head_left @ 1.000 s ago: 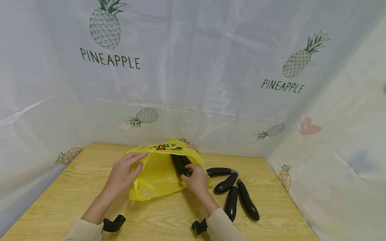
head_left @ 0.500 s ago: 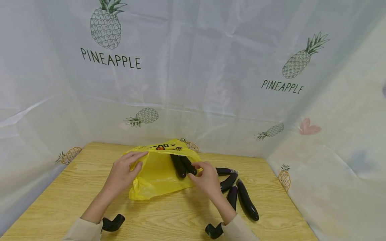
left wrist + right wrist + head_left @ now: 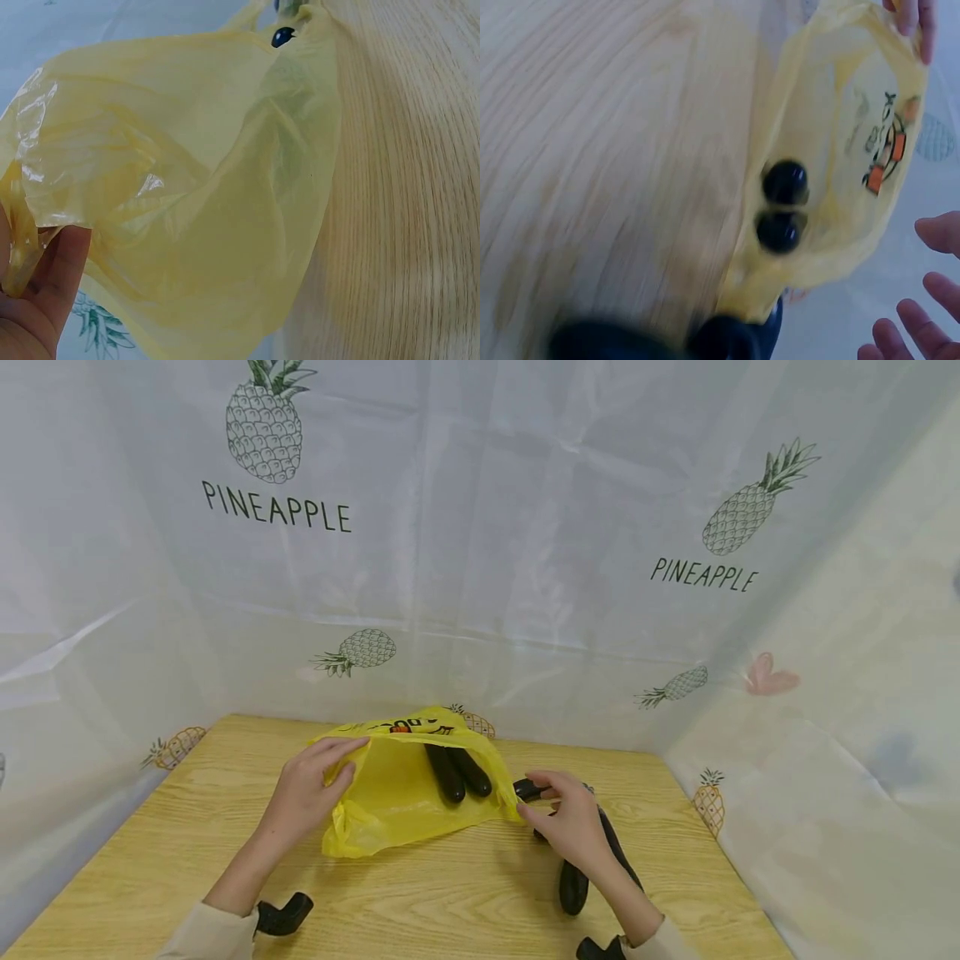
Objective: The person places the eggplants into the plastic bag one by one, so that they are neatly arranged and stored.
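A yellow plastic bag (image 3: 390,797) lies on its side with its mouth held apart. My left hand (image 3: 303,789) grips the left edge of that mouth, and in the left wrist view the fingers (image 3: 69,266) are curled on the film. Inside the bag two dark eggplants (image 3: 446,774) lie side by side, blunt ends toward me. To the right of the bag my right hand (image 3: 573,822) is over several loose eggplants (image 3: 573,889), partly hiding them. Its fingers are apart with nothing between them in the right wrist view, where the bag (image 3: 840,255) and both eggplants show.
The wooden table (image 3: 420,910) carries everything. Behind it hangs a pale curtain (image 3: 487,568) printed with pineapples, and more curtain closes in both sides. A black wrist mount (image 3: 285,914) sits at the left cuff; another (image 3: 600,949) is at the right.
My right hand has left the eggplants in the bag, withdrawn through the mouth, and moved right over the loose eggplants. My left hand keeps its grip on the bag edge.
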{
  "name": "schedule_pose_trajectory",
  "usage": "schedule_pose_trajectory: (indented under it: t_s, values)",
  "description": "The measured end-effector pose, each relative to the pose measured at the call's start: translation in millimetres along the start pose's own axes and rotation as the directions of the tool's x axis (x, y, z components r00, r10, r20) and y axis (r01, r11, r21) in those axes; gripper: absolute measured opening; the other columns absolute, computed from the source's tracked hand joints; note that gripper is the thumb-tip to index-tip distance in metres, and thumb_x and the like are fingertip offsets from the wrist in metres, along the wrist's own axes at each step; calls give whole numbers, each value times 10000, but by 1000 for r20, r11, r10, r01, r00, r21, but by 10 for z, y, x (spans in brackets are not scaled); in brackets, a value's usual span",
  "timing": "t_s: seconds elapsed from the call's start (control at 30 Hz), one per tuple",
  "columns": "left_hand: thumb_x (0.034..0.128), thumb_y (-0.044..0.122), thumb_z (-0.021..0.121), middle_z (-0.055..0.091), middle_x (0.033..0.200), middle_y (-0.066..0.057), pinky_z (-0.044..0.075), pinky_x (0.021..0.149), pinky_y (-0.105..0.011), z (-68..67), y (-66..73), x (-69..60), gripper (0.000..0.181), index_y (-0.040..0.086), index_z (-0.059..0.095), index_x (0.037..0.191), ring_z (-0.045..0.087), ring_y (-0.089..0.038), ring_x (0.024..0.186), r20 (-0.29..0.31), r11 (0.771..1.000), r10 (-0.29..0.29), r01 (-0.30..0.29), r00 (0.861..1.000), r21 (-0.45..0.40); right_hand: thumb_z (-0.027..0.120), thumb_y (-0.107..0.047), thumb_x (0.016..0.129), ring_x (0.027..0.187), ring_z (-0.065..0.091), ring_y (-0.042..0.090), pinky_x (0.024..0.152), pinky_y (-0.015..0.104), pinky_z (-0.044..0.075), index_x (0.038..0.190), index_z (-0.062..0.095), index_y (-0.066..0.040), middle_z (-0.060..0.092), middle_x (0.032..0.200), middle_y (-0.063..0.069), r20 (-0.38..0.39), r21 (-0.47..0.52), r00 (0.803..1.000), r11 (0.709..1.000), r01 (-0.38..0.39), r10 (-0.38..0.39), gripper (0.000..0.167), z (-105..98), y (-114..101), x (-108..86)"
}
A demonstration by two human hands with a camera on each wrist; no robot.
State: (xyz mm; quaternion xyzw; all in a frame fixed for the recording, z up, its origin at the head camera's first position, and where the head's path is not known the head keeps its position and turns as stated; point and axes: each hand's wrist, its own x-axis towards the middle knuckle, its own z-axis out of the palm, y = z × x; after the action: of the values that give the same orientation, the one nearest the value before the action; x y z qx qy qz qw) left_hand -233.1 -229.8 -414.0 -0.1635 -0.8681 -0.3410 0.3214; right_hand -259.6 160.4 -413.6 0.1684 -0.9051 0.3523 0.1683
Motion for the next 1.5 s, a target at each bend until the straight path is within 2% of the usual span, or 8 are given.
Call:
schedule_pose_trajectory:
  t_s: [0.23, 0.5, 0.7, 0.83, 0.97, 1.1, 1.33, 1.5]
  values:
    - [965, -9, 747, 726, 1284, -90, 386, 481, -237, 34, -11, 23, 438, 118, 723, 1384, 400, -65, 607, 8, 1000, 1, -1, 1000, 11, 882, -182, 893, 1011, 660, 209, 856, 411, 579, 1308, 744, -165, 711, 1233, 38, -40, -78, 999, 997, -25, 22, 437, -341, 365, -177]
    - [961, -14, 751, 729, 1285, -83, 407, 507, -242, 32, -33, 10, 429, 103, 727, 1373, 602, -142, 803, -1, 1000, 2, -2, 1000, 27, 880, -185, 894, 1003, 693, 312, 847, 504, 583, 1313, 734, -92, 705, 1194, 126, -27, -152, 994, 983, -108, 105, 454, -642, 764, -466]
    - [963, -19, 746, 727, 1287, -82, 400, 488, -239, 31, -56, -10, 431, 107, 727, 1375, 537, -93, 737, 7, 1000, -2, 2, 1000, 22, 895, -217, 882, 948, 689, 258, 772, 421, 584, 1299, 743, -86, 714, 1176, 137, -6, -189, 986, 968, -165, 167, 464, -760, 957, -648]
    - [963, -17, 747, 726, 1285, -83, 402, 489, -238, 31, -62, -8, 434, 113, 727, 1377, 522, -87, 732, 2, 1000, 4, -4, 1000, 23, 885, -239, 894, 943, 685, 242, 725, 353, 576, 1320, 727, -60, 706, 1194, 151, 30, -185, 972, 957, -225, 235, 489, -795, 1020, -717]
    - [956, -23, 750, 728, 1280, -96, 399, 483, -237, 32, -56, 0, 431, 95, 728, 1370, 536, -94, 752, -5, 1000, 17, -17, 1000, 24, 880, -262, 900, 961, 692, 244, 755, 369, 594, 1355, 703, -48, 700, 1215, 154, 64, -168, 954, 946, -278, 292, 533, -778, 1096, -762]
    - [955, -24, 750, 726, 1278, -103, 394, 473, -236, 28, -55, -1, 425, 85, 728, 1366, 489, -71, 690, -4, 1000, 16, -16, 1000, 18, 891, -275, 886, 956, 705, 248, 781, 415, 606, 1367, 693, -46, 708, 1214, 151, 87, -149, 945, 942, -301, 316, 568, -731, 1165, -782]
    - [962, -25, 744, 722, 1278, -113, 386, 447, -236, 15, -45, 0, 418, 85, 727, 1365, 413, -45, 590, 1, 1000, 8, -8, 1000, 1, 914, -231, 853, 868, 698, 189, 691, 329, 579, 1354, 696, -42, 731, 1149, 122, 98, -145, 931, 930, -337, 353, 578, -679, 1175, -786]
    - [965, -23, 740, 721, 1276, -116, 386, 453, -238, 9, -26, 11, 420, 87, 725, 1370, 390, -38, 579, 5, 1000, 5, -5, 1000, 0, 908, -219, 859, 830, 691, 166, 706, 332, 564, 1350, 696, -55, 733, 1102, 93, 116, -140, 927, 930, -340, 357, 560, -659, 1183, -800]
